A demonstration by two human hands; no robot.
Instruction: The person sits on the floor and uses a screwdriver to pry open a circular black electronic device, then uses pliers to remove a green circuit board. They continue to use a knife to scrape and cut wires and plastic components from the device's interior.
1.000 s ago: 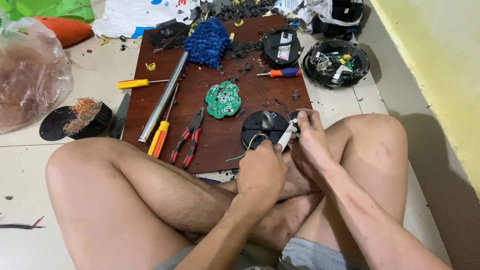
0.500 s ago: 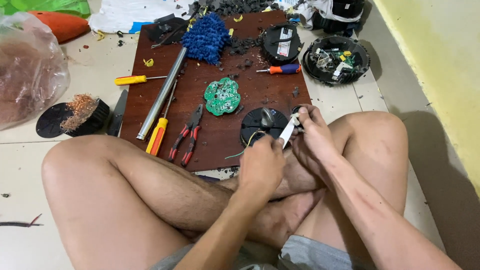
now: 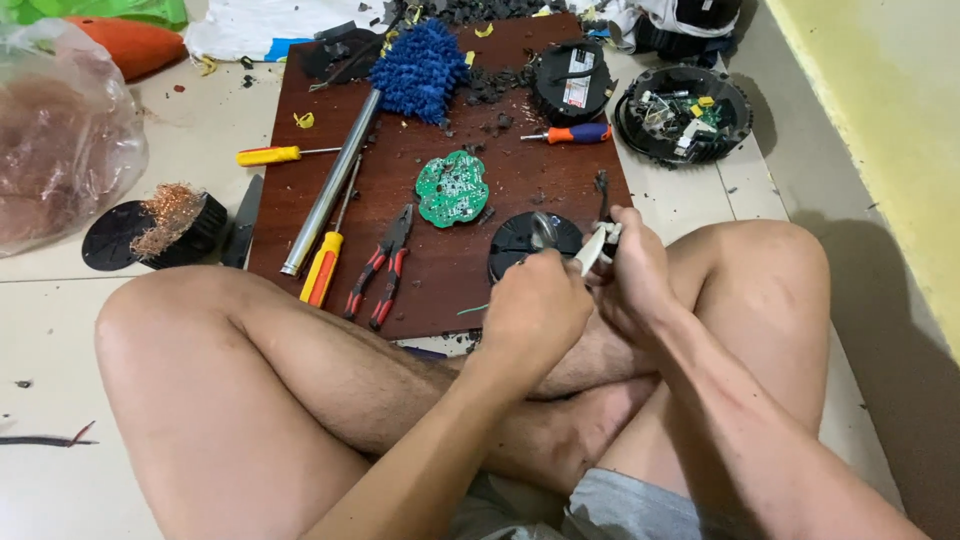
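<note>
Hands have been shifted only slightly since the earlier picture: both have been kept at the near right edge of the brown board (image 3: 440, 270), over the round black disc part (image 3: 520, 240), and the small white piece (image 3: 592, 248) is now seen tilted a little lower between them. The left hand (image 3: 535, 310) is curled into a closed fist, and its fingers are pressed against the white piece; exactly what is enclosed in the fist cannot be told. The right hand (image 3: 632, 268) is closed tightly around the other end of the white piece, with a thin dark wire (image 3: 602, 190) seen rising just above it. On the board, a green circuit board (image 3: 452, 188) is laid near the middle, red-handled pliers (image 3: 385, 262) near the near edge, a yellow-handled screwdriver (image 3: 322, 270) and a metal tube (image 3: 330, 190) along the left edge, and a blue duster head (image 3: 420, 70) at the far edge. The board is set on a pale tiled floor (image 3: 60, 330), beside a yellow-green wall (image 3: 890, 120) at the right.
</note>
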